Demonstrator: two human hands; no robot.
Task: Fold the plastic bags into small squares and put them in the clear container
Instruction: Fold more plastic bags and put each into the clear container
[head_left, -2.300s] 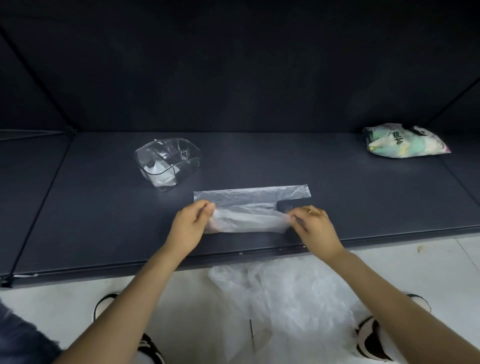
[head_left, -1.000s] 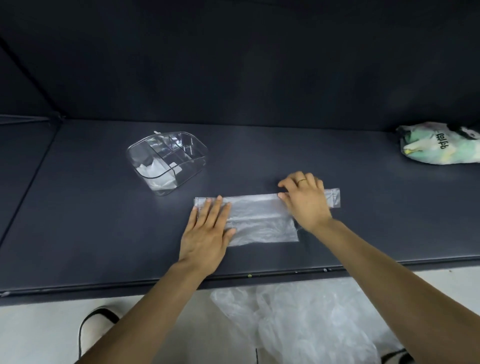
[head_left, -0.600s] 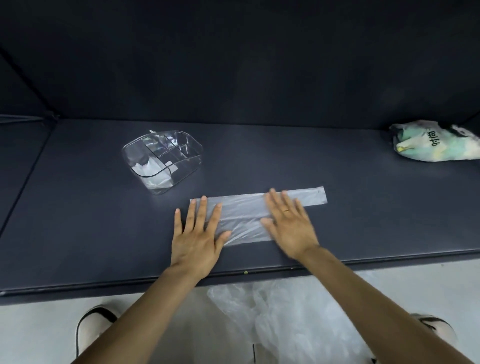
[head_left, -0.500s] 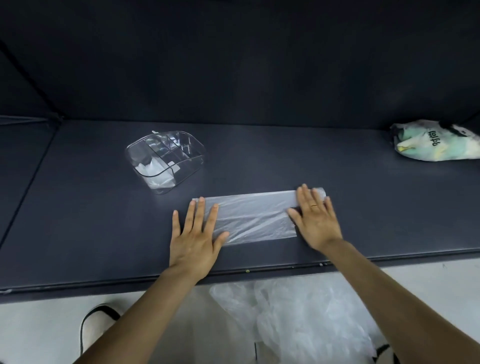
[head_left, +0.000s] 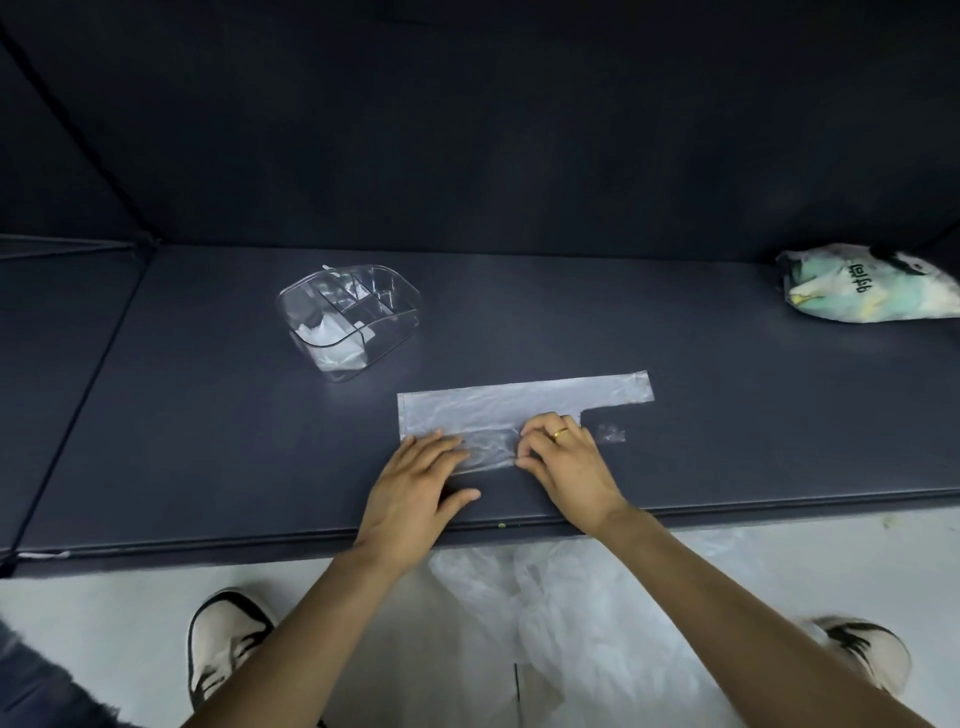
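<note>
Lengthwise fold in hand: bag (head_left: 519, 402) flat on table (head_left: 208, 441), right of container (head_left: 349, 320). Left hand (head_left: 415, 486) pressing near edge, fingers straight; right hand (head_left: 566, 462) pinching that edge, fingers curled. Next, probably: roll edge away, crease flat. Printed bag (head_left: 867, 291) far right, loose plastic (head_left: 571, 623) on floor; nothing obstructing.

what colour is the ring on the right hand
Gold, a plain band on the right hand; seen in the head view.
</note>
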